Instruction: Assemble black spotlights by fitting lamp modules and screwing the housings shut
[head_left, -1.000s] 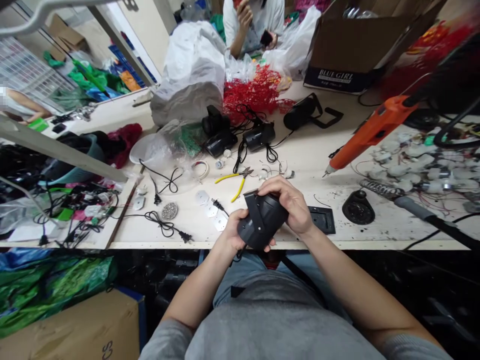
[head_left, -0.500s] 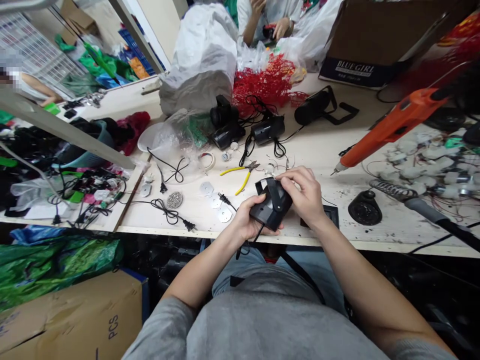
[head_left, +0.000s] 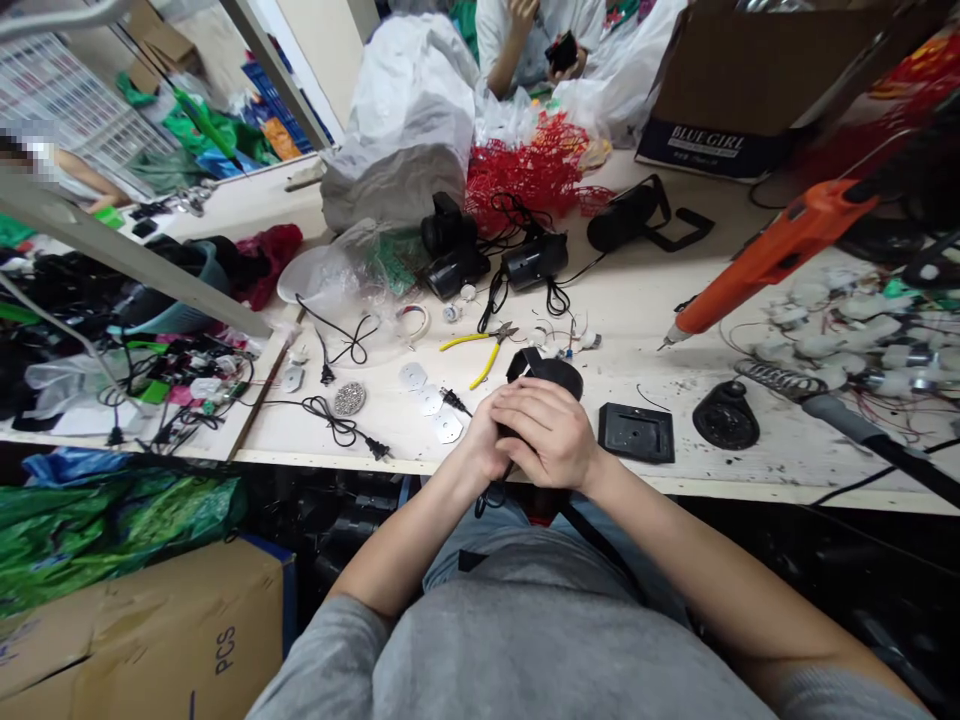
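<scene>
The housing (head_left: 545, 370) is matt black plastic. The surface (head_left: 660, 345) beneath it is smooth, pale wood, scuffed and speckled with dark flecks. The pliers (head_left: 480, 345) have glossy yellow plastic grips and bare metal jaws, and the thin plates (head_left: 429, 401) near them are dull silver metal. To the right, the tool (head_left: 765, 262) is glossy orange plastic with a metal tip. The near-left box (head_left: 135, 625) is matt brown cardboard, the far bag (head_left: 397, 130) crinkled white plastic, and the sleeve (head_left: 322, 665) soft grey cloth.

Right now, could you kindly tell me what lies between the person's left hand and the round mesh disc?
The head view shows three pale metal plates and a small black plug lying between the left hand and the round mesh disc.
</scene>
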